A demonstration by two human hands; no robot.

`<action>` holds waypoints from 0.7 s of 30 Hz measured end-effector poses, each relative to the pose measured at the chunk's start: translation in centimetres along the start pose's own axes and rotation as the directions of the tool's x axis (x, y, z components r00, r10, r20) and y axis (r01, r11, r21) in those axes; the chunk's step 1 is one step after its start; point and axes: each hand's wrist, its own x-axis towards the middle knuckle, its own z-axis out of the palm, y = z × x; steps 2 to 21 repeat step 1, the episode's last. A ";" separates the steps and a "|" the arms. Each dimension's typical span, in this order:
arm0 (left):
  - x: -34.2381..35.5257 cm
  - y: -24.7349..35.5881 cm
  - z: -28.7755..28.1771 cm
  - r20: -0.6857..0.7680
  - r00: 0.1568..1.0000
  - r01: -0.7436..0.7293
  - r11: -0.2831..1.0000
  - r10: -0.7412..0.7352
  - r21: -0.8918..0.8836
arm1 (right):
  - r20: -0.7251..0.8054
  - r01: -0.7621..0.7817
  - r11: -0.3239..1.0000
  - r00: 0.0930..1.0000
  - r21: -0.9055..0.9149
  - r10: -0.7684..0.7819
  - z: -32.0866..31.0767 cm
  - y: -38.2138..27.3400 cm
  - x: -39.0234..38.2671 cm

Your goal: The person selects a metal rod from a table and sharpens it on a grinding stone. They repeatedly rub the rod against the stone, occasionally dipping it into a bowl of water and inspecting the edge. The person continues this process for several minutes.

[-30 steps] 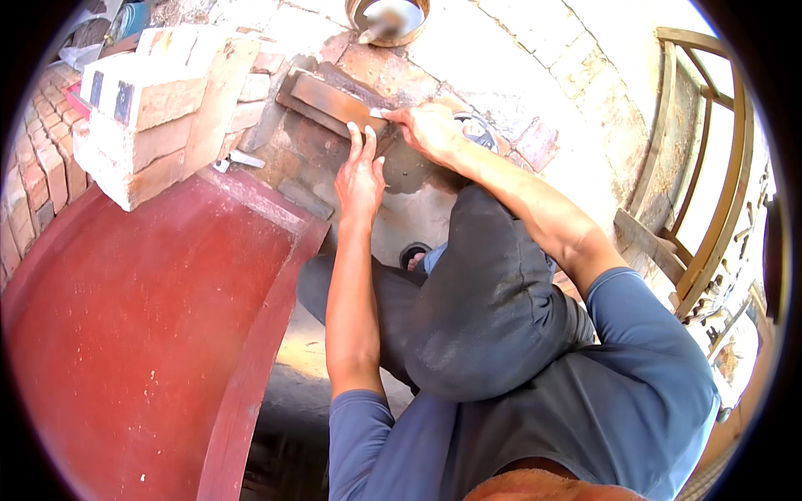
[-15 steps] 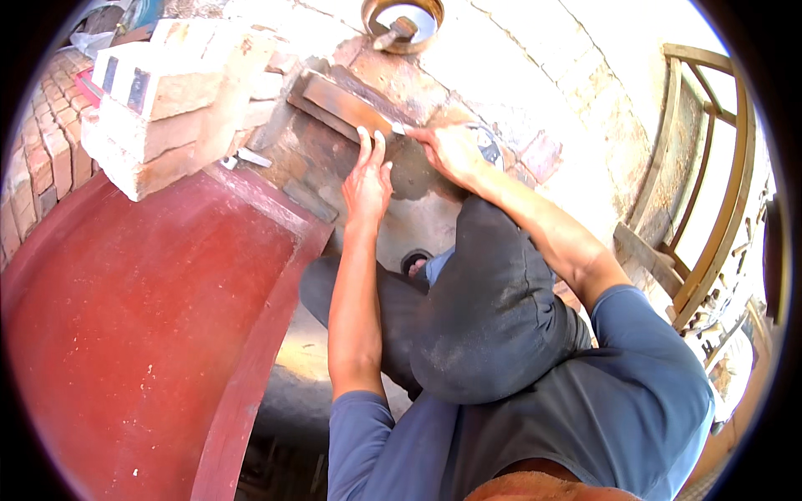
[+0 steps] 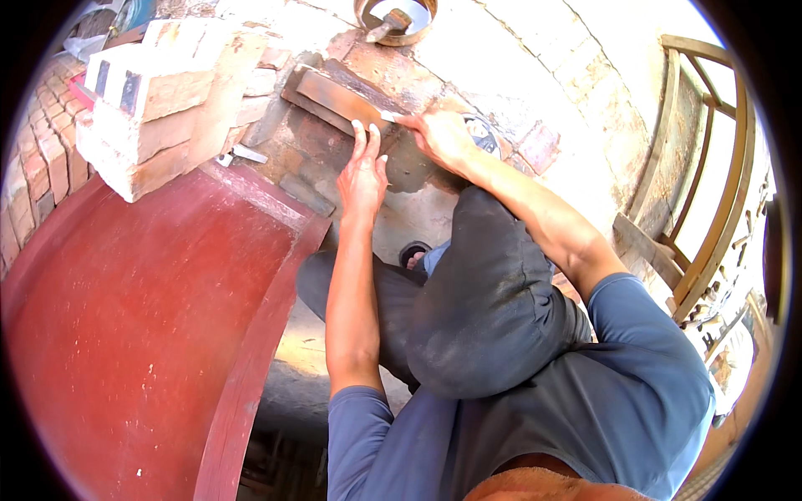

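A brown-orange rectangular slab [image 3: 334, 93] lies at a slant on the wet ground ahead of me. My right hand [image 3: 443, 140] is closed around a small tool with a flat, pale, blade-like tip [image 3: 389, 117]; its handle is hidden in my fingers. That tip rests at or just over the slab's right end. On the near side, my left hand [image 3: 363, 177] has its fingers stretched out, the fingertips at the slab's near edge close to the tip. Whether they press on it I cannot tell.
Beyond the slab stands a round bowl [image 3: 361, 15] with pale liquid and a brush [image 3: 389, 27] across it. Stacked pale bricks [image 3: 167, 108] rise at the left, above a large red panel [image 3: 150, 317]. A wooden frame [image 3: 710, 175] leans at the right.
The view has shifted slightly. My right hand and the pale tip have moved a little farther away along the slab's end. My left hand stays at the near edge.
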 end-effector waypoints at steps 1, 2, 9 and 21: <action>0.1 -0.1 -0.2 0.014 1.000 -0.001 1.000 0.000 0.015 | 0.031 -0.033 0.998 0.999 0.047 0.031 1.2 1.0 -0.7; 0.1 -0.1 -0.2 0.014 1.000 -0.001 1.000 0.000 0.015 | 0.031 -0.033 0.998 0.999 0.047 0.031 1.2 1.0 -0.7; 0.1 -0.1 -0.2 0.014 1.000 -0.001 1.000 0.000 0.015 | 0.031 -0.033 0.998 0.999 0.047 0.031 1.2 1.0 -0.7; 0.1 -0.1 -0.2 0.014 1.000 -0.001 1.000 0.000 0.015 | 0.031 -0.033 0.998 0.999 0.047 0.031 1.2 1.0 -0.7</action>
